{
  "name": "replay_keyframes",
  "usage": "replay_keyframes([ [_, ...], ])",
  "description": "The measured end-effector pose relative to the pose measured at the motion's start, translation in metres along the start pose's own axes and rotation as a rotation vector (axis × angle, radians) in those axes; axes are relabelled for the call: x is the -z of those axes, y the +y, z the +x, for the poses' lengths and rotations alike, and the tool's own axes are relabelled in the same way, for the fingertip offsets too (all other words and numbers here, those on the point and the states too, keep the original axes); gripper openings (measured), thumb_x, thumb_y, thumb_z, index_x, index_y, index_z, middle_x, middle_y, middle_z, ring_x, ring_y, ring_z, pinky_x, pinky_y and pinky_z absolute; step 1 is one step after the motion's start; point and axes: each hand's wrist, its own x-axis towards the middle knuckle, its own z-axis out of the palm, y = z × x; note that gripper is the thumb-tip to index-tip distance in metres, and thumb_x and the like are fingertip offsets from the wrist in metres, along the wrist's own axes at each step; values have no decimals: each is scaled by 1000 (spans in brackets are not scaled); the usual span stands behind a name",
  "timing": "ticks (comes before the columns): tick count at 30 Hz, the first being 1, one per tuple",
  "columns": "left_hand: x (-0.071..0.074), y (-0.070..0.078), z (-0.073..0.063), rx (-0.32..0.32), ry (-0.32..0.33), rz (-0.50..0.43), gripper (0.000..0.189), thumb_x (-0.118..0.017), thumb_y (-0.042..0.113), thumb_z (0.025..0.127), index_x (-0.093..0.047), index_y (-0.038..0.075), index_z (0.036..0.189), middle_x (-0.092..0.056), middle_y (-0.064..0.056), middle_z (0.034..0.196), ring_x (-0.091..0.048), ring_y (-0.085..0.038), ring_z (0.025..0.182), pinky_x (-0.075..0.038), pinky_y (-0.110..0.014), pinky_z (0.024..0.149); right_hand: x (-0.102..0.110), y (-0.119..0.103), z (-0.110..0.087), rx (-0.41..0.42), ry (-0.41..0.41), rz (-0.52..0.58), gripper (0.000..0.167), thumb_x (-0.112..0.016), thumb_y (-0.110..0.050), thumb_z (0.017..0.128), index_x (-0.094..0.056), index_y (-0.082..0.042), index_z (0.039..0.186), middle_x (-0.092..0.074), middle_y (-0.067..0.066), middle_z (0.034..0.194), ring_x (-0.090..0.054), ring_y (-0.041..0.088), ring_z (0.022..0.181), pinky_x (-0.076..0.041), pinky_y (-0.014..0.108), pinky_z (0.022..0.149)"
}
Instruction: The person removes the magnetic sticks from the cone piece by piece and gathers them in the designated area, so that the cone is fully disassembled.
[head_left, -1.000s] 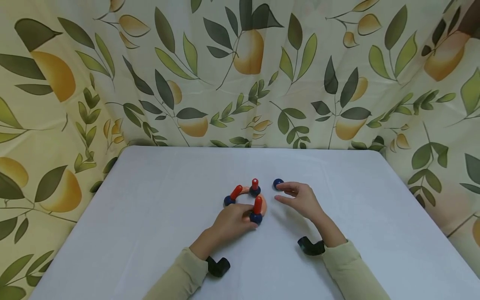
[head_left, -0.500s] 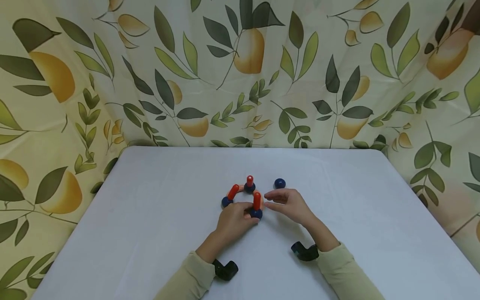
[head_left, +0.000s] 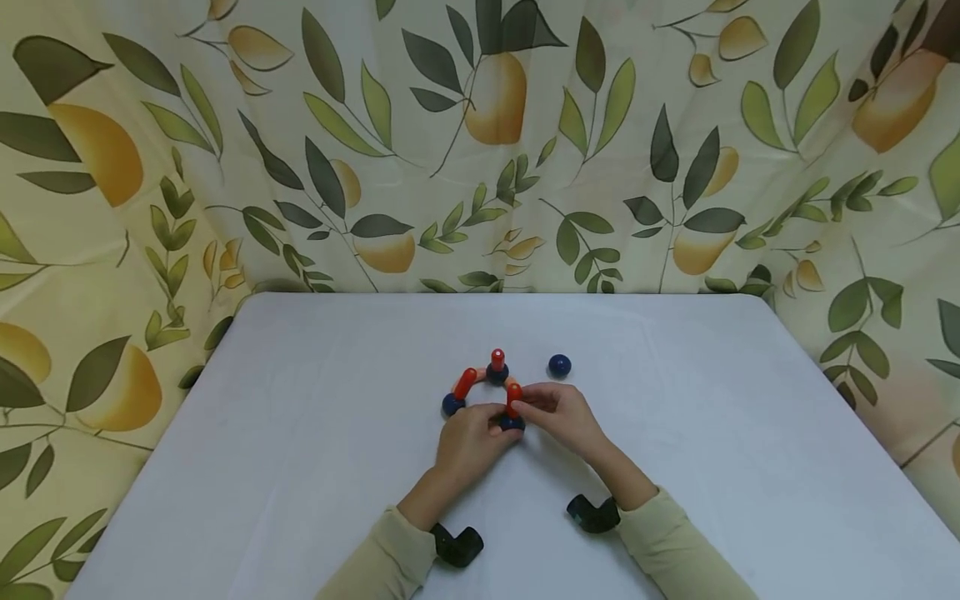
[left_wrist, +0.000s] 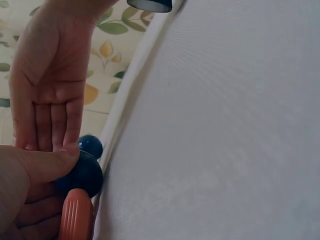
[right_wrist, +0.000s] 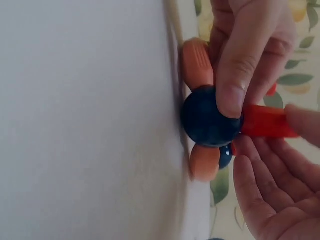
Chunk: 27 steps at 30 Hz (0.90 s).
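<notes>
Hanging behind white table [head_left: 300,467] and pinched red stick [right_wrist: 267,121], fruit-printed cloth [head_left: 465,196].

white-covered table [head_left: 225,500], far corners rounded. behind and to both sides, creased printed cloth [head_left: 480,183], probably a curtain: cream ground, green leaves, orange-yellow fruit. light soft, rather dim; left side yellower.

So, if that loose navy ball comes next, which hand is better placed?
Probably the right hand: it is nearer the loose navy ball, though it would first have to release the red rod it pinches. The left hand is farther away, gripping the navy ball under that rod.
</notes>
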Motion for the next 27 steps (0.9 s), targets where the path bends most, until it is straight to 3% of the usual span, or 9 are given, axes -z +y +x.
replay_keyframes([
  [10,1,3,1,0,-2,-4,37,-74,30,78,-70,7,106,-69,1,90,-57,-5,73,-48,-21,65,-6,-1,-4,33,63,-115,29,-60,-8,89,-60,10,112,-64,19,104,-63,28,93,-50,34,79],
  [14,1,3,2,3,-8,-7,37,-74,30,78,-69,7,107,-69,0,94,-59,-5,77,-48,-21,67,-5,1,-4,28,64,-121,30,-60,-9,89,-60,10,113,-64,19,106,-63,27,95,-50,34,80],
  [21,-1,1,2,3,3,-15,35,-74,29,78,-70,8,106,-68,3,87,-55,-5,69,-45,-18,61,3,-2,-6,-53,31,91,33,-57,-8,91,-56,13,115,-62,23,107,-63,29,94,-50,32,79],
  [27,0,3,2,10,17,-2,36,-74,30,77,-70,8,106,-69,1,90,-58,-4,74,-47,-19,64,16,3,-7,-120,26,17,35,-58,-12,91,-56,12,116,-64,20,105,-62,27,95,-50,31,81],
])
